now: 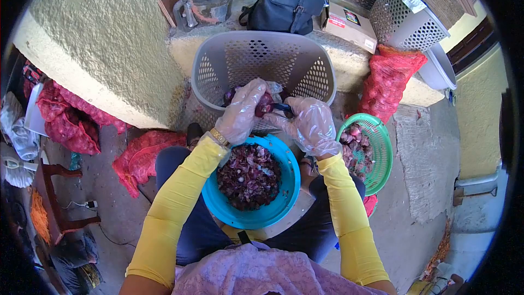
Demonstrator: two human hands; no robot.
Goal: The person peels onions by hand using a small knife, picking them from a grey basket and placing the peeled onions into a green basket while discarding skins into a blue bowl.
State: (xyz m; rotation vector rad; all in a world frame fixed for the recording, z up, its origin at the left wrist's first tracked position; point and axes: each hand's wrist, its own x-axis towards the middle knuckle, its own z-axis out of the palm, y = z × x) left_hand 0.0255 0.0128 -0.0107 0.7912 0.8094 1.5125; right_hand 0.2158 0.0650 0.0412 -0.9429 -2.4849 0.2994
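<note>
Both of my hands wear clear plastic gloves above the front rim of a grey perforated basket [262, 41]. My left hand [243, 110] is closed around a purple-red onion [264, 105]. Close beside it, my right hand [312, 125] grips a small tool with a dark handle [284, 107], held against the onion; its blade is hidden. More onions [229, 96] lie inside the basket, partly behind my left hand. Below my hands, between my legs, a blue basin [291, 177] holds a heap of purple onion skins [248, 177].
A green colander [386, 158] with small onions stands at the right. Red net sacks of onions [387, 82] lean behind it, others [144, 155] lie at the left. Behind the basket are a black bag [289, 3], a cardboard box [349, 26] and a metal-grey pitcher [210, 0].
</note>
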